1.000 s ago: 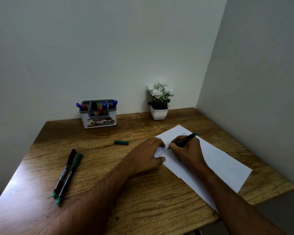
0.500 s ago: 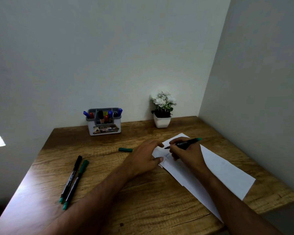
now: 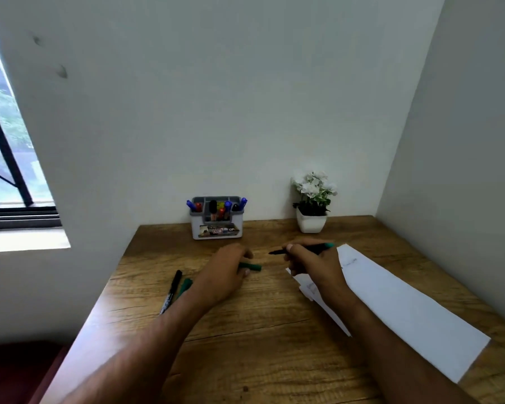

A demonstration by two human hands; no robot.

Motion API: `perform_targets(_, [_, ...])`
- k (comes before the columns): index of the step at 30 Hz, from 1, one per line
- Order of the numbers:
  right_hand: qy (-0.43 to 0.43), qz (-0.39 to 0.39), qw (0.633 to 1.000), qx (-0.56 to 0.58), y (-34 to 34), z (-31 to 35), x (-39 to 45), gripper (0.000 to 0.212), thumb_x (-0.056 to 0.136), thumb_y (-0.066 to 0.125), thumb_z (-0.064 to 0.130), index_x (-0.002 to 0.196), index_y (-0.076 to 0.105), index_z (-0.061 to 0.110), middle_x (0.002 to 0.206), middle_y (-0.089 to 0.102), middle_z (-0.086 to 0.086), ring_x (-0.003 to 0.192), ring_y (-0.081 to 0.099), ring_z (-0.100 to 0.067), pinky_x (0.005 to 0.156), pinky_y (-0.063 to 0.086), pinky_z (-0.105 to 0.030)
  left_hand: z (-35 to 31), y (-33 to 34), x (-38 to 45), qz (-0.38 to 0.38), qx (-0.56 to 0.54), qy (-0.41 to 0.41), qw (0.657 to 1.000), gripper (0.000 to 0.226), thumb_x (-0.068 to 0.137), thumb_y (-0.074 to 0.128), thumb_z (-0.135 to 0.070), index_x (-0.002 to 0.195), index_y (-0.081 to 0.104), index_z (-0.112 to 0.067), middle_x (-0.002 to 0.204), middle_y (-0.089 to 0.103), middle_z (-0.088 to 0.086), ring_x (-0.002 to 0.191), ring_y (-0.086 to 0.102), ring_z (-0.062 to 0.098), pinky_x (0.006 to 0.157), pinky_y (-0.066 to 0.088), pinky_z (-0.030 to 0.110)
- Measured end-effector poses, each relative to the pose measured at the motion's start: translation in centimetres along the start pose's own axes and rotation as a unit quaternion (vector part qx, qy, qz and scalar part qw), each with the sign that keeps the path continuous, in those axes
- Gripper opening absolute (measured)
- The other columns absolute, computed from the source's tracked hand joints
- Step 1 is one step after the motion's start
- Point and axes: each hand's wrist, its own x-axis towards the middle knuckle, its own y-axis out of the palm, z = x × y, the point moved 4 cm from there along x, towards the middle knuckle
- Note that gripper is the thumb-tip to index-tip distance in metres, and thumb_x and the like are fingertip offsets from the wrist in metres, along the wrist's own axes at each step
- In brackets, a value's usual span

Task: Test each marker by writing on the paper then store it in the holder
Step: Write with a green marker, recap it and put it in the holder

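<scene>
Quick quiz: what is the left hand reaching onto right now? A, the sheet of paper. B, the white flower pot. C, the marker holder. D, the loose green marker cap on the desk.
D: the left hand sits over the green marker cap on the desk, while the right hand holds the uncapped marker.

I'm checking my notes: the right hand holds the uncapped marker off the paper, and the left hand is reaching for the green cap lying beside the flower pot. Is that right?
Not quite. The green cap is not beside the flower pot; the head view shows it on the bare wood mid-table, in front of the holder, at the left hand. The rest stands: the right hand holds the uncapped marker off the paper.
</scene>
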Motion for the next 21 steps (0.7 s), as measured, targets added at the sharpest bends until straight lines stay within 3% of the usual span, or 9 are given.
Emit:
perform_targets(3, [0.043,0.002,0.999,0.028,0.6,-0.1,-0.3,0.017,0.097,0.060,0.004,0.104,0.072,-0.006,0.083,0.069,-0.022,0.063,0.062,-0.020,0.056,0.053,-0.028,0.2,0.5,0.0,0.010,0.012,-0.002,1.000,0.028,0.088,0.067,-0.027,0.115,0.060,-0.027,0.112,0.060,-0.012,0.103,0.052,0.004,0.092,0.047,0.024])
perform_targets(12, [-0.046,0.006,0.998,-0.039,-0.9,0.4,-1.2,0.010,0.090,0.073,0.008,0.095,0.076,0.000,0.081,0.075,-0.021,0.069,0.068,-0.028,0.066,0.060,-0.041,-0.3,1.1,0.7,0.003,0.007,-0.005,1.000,0.014,0.090,0.064,-0.025,0.104,0.065,-0.024,0.103,0.056,-0.011,0.097,0.050,0.005,0.086,0.046,0.024])
perform_targets(21, [-0.009,-0.003,0.999,-0.034,-1.6,-0.3,-0.8,0.011,0.090,0.073,0.009,0.092,0.077,-0.002,0.081,0.074,-0.023,0.066,0.066,-0.023,0.062,0.056,-0.031,-0.4,0.4,0.3,-0.054,-0.096,-0.031,0.993,0.014,0.087,0.068,-0.013,0.099,0.068,-0.020,0.098,0.062,-0.011,0.091,0.056,0.002,0.083,0.050,0.019])
